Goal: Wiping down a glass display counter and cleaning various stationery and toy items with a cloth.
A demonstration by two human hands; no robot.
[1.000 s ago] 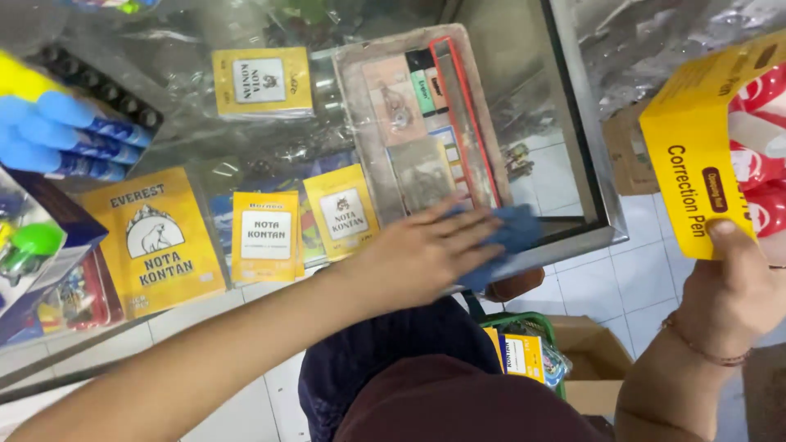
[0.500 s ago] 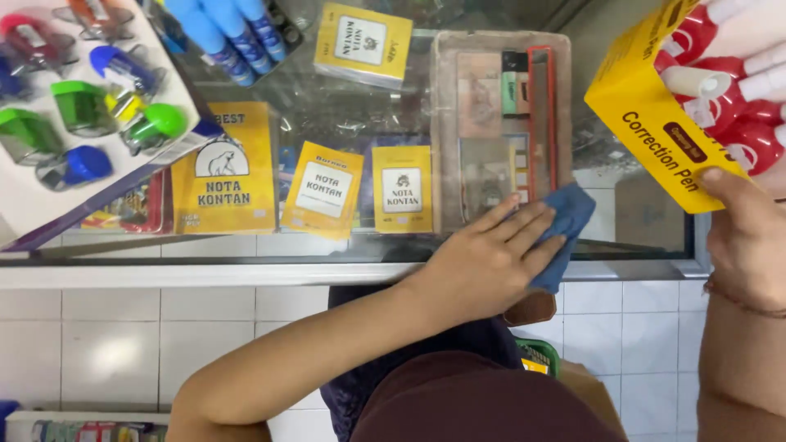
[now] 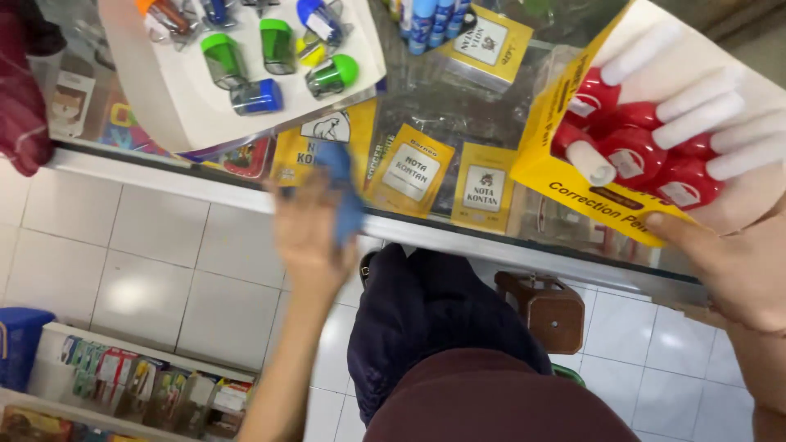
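Note:
My left hand (image 3: 307, 233) is motion-blurred and presses a blue cloth (image 3: 342, 192) against the near edge of the glass counter top (image 3: 458, 115). My right hand (image 3: 737, 262) grips the lower corner of a yellow display box (image 3: 573, 176) filled with red correction pens with white caps (image 3: 655, 123), held up above the counter's right part. Under the glass lie yellow receipt booklets (image 3: 413, 168).
A white tray (image 3: 180, 98) with green and blue stamp-like gadgets lies on the counter's left. A small yellow box (image 3: 490, 42) sits further back. A brown wooden stool (image 3: 550, 309) stands on the white tiled floor. A low shelf with packets (image 3: 139, 381) and a blue bin (image 3: 18, 344) are at lower left.
My left hand has swept the blue cloth leftwards along the glass, from the right part of the counter to its middle-left. The yellow pen box stays held in my right hand.

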